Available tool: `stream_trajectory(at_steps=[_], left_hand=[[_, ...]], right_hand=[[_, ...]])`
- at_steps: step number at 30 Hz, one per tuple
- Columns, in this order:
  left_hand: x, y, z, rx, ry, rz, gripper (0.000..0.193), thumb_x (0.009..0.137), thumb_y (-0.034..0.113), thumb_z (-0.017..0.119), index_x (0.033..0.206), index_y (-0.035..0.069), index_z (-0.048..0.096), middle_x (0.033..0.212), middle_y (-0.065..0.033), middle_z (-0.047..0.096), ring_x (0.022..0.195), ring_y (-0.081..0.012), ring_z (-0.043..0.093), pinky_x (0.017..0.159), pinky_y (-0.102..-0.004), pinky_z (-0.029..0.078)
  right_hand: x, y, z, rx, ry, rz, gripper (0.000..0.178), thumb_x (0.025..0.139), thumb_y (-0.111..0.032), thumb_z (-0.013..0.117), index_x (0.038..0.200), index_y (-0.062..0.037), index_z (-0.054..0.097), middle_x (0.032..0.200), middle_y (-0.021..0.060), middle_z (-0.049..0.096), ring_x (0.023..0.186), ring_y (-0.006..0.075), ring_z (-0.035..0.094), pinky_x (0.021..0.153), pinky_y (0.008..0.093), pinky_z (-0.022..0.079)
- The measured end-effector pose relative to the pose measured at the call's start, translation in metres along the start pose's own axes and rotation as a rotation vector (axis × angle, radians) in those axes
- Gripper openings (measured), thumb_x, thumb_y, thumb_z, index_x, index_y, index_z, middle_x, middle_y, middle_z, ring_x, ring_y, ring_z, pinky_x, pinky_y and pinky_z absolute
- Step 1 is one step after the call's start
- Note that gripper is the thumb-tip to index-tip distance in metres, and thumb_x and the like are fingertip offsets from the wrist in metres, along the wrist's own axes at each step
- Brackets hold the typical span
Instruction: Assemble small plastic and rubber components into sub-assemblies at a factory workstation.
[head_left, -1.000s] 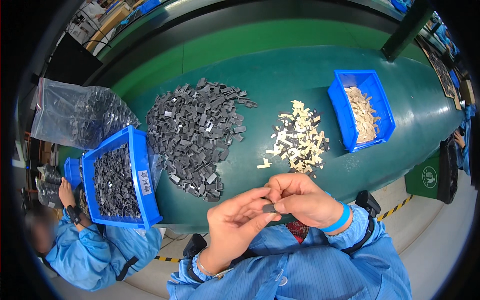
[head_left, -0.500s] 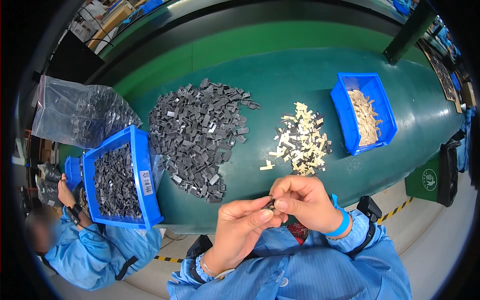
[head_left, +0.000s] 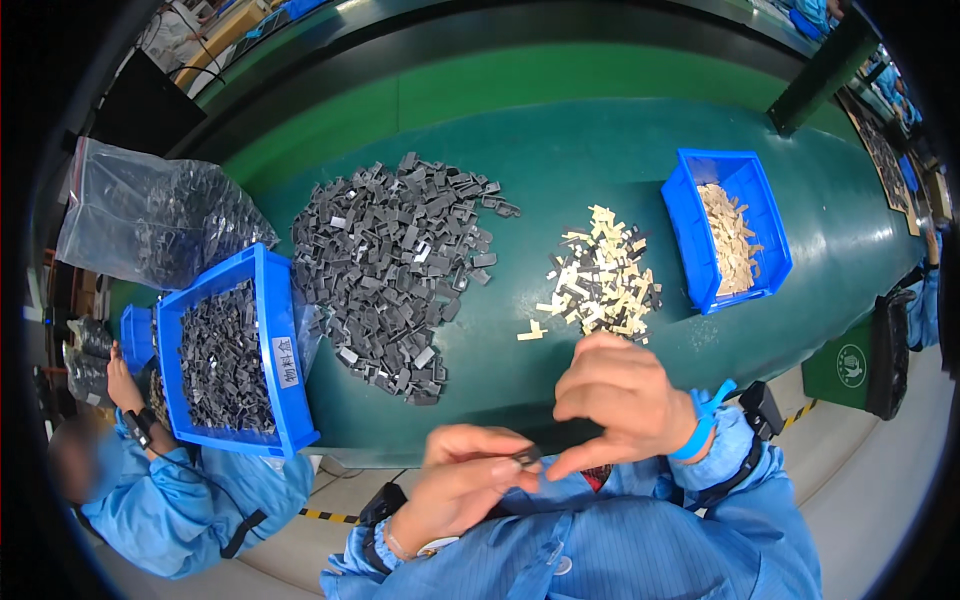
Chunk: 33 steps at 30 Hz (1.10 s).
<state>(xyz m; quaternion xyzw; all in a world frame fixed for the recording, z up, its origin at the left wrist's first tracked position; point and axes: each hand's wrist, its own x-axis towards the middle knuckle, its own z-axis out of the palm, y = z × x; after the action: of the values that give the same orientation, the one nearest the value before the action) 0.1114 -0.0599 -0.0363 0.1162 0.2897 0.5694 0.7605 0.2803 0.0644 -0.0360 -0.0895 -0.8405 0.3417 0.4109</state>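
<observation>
Between the thumb and fingers of my left hand [head_left: 465, 485] I pinch a small dark plastic piece [head_left: 526, 456]. My right hand [head_left: 630, 405] is just to the right of it, thumb apart from the curled fingers, with nothing visible in the gap. Beyond that hand lies a small pile of cream and black flat pieces [head_left: 605, 275], some of them T-shaped. Farther left spreads a large heap of dark grey plastic pieces [head_left: 390, 265].
A blue bin [head_left: 775, 240] with tan pieces stands on the green table [head_left: 850, 250] at right. At left are a larger blue bin [head_left: 295, 370] of dark parts and a clear plastic bag [head_left: 120, 215]. A co-worker's hand [head_left: 124, 380] is at the far left.
My right hand has come away from the piece and moved right, its thumb and fingers parting. The left hand keeps hold of the dark piece, slightly lower.
</observation>
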Motion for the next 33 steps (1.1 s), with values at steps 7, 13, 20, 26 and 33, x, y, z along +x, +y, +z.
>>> stream_trajectory(at_steps=[7,13,20,26,33], left_hand=[[-0.044,0.09,-0.036,0.692,0.547,1.059,0.023,0.08,-0.001,0.056,0.101,-0.007,0.057,0.089,-0.0152,0.06,0.074,-0.0187,0.058,0.069,-0.0276,0.049],[-0.064,0.151,-0.059,1.759,1.14,1.175,0.029,0.083,0.002,0.055,0.111,-0.003,0.055,0.109,-0.0145,0.055,0.09,-0.0191,0.056,0.077,-0.0255,0.045],[-0.018,0.072,-0.017,1.498,0.632,0.947,0.024,0.078,-0.002,0.057,0.103,-0.003,0.06,0.101,-0.0141,0.058,0.092,-0.0199,0.055,0.079,-0.0284,0.044],[0.013,0.013,0.004,0.439,0.289,0.219,0.031,0.082,-0.001,0.051,0.113,-0.003,0.052,0.11,-0.0195,0.054,0.102,-0.0249,0.055,0.082,-0.0351,0.048],[0.019,-0.001,-0.008,0.225,0.371,0.299,0.041,0.084,-0.001,0.046,0.124,-0.002,0.039,0.122,-0.0206,0.047,0.113,-0.0284,0.048,0.091,-0.0395,0.043]], right_hand=[[0.015,0.018,-0.012,-0.535,-0.235,0.143,0.023,0.061,-0.011,0.07,0.082,-0.0058,0.061,0.082,0.0037,0.054,0.077,0.0207,0.051,0.071,0.0334,0.04],[0.015,0.028,0.011,-0.64,-0.27,0.137,0.024,0.058,-0.015,0.071,0.078,-0.0054,0.06,0.077,0.0038,0.05,0.077,0.0202,0.049,0.071,0.033,0.039],[0.012,0.031,0.025,-0.855,-0.244,-0.086,0.006,0.054,-0.01,0.054,0.057,-0.006,0.051,0.065,0.0046,0.04,0.067,0.0191,0.045,0.068,0.0309,0.039],[0.012,0.031,0.025,-0.84,-0.255,-0.079,0.006,0.056,-0.011,0.054,0.058,-0.0058,0.052,0.064,0.0044,0.039,0.067,0.0189,0.045,0.07,0.0307,0.04],[-0.005,0.009,0.016,-0.787,-0.358,-0.002,0.033,0.064,-0.014,0.063,0.092,0.0033,0.06,0.093,0.0106,0.053,0.089,0.0228,0.051,0.075,0.034,0.041]])
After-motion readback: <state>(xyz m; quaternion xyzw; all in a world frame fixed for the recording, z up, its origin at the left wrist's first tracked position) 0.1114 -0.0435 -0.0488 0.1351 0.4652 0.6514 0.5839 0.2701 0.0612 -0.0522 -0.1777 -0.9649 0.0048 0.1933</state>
